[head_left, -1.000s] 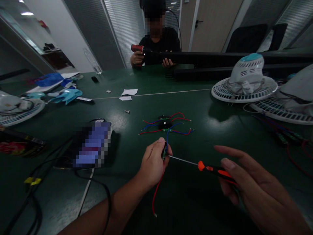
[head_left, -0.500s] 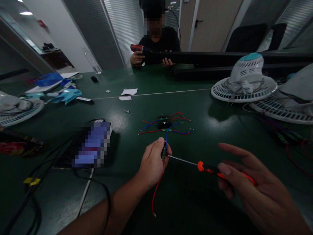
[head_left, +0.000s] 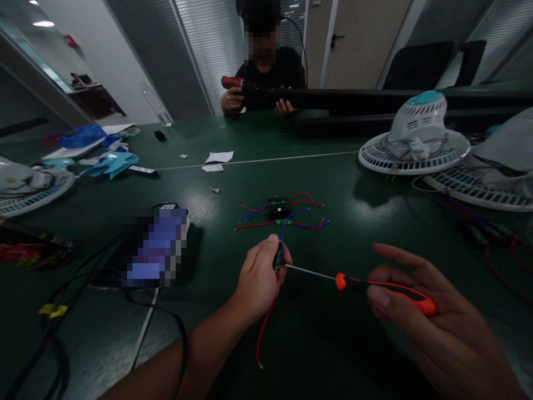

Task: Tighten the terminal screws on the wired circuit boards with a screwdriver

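My left hand (head_left: 258, 275) is closed on a small green circuit board (head_left: 277, 262) with a black part against it. A blue wire (head_left: 283, 230) leaves its top, and a red wire (head_left: 266, 328) hangs below. My right hand (head_left: 420, 305) holds an orange and black screwdriver (head_left: 387, 288) between thumb and fingers, index finger stretched out. The screwdriver's thin shaft points left, its tip at the board's edge by my left fingers; exact contact is hard to see. Just beyond lie more wired boards (head_left: 284, 221) and black parts (head_left: 280, 213) with red and blue leads.
A phone (head_left: 156, 247) with a blurred screen lies left, near black cables (head_left: 62, 333). White fan housings (head_left: 416, 130) stand on the right, more wired boards (head_left: 495, 233) beside them. Paper scraps (head_left: 220, 157) lie farther back. Across the green table, a person (head_left: 270, 72) holds a red power tool (head_left: 232, 82).
My right thumb and fingers have shifted on the screwdriver, and more of its orange handle shows, seemingly turned. My left hand and the board stay nearly still.
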`<move>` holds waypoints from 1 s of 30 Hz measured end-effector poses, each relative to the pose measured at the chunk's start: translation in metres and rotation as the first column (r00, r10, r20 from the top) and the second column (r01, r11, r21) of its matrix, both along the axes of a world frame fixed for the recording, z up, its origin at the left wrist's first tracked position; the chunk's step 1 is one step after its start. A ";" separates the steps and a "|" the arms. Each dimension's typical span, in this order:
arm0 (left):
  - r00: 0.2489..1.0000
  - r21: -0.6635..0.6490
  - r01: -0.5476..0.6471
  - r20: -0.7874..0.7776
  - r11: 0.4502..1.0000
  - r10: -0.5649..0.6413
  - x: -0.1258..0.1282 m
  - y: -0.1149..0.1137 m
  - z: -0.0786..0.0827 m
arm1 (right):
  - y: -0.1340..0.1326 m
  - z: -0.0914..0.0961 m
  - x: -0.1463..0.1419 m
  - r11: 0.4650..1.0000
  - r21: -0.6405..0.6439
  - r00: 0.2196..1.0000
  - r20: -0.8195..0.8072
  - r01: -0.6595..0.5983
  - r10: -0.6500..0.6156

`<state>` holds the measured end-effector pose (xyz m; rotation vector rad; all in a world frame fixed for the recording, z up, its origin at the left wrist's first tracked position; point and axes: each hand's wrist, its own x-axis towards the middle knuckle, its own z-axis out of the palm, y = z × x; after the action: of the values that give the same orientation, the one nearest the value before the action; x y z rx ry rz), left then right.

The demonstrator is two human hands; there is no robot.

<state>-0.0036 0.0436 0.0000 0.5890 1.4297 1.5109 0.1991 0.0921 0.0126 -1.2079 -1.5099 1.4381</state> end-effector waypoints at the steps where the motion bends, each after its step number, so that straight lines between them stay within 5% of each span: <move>1: 1.000 -0.004 0.001 -0.004 1.000 -0.001 0.000 0.000 0.000 | 0.001 0.001 -0.001 1.000 -0.015 1.000 -0.013 0.002 -0.002; 5: 1.000 -0.004 0.002 0.007 1.000 -0.002 -0.001 0.000 0.000 | -0.001 0.012 -0.008 0.993 -0.120 0.996 0.094 0.005 0.007; 9: 1.000 0.002 0.003 0.021 1.000 -0.003 -0.001 0.001 0.000 | -0.007 0.024 -0.016 0.996 -0.080 0.954 0.299 0.044 -0.019; 16: 1.000 -0.004 -0.004 0.005 1.000 0.004 0.000 0.001 0.000 | -0.001 0.010 -0.007 0.999 -0.001 0.979 0.198 -0.053 0.052; 25: 1.000 0.019 0.005 -0.006 1.000 -0.005 -0.001 0.000 -0.001 | 0.000 -0.002 -0.001 1.000 -0.006 1.000 0.031 0.002 -0.001; 30: 1.000 0.020 0.006 0.004 1.000 -0.006 0.000 0.000 0.000 | 0.002 -0.003 -0.002 0.999 -0.016 0.996 0.080 0.033 -0.031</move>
<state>-0.0040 0.0436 -0.0001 0.6018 1.4104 1.5221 0.1968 0.0942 0.0099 -1.3079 -1.5273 1.3996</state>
